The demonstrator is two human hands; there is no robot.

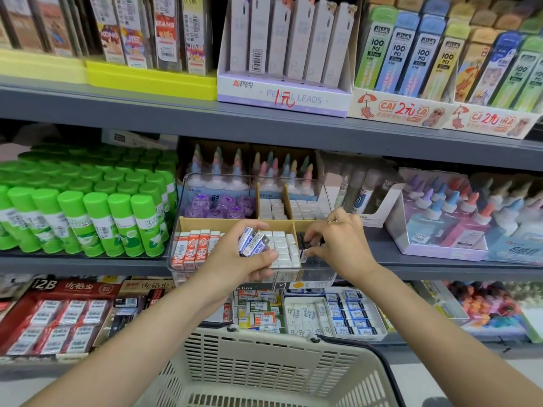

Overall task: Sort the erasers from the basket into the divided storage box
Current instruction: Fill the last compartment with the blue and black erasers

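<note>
Two hands over the divided storage box (176, 230): your left hand (235, 257) clutches a bundle of erasers (253, 240), your right hand (338, 239) pinches a dark eraser (305, 240) in its right-front compartment

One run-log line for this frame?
left hand: holds blue erasers | right hand: placing black eraser | storage box: front-right compartment

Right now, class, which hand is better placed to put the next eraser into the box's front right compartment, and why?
Right. The right hand already has its fingertips inside that compartment of the storage box, while the left hand is busy holding a clutch of blue-and-white erasers beside it.
</note>
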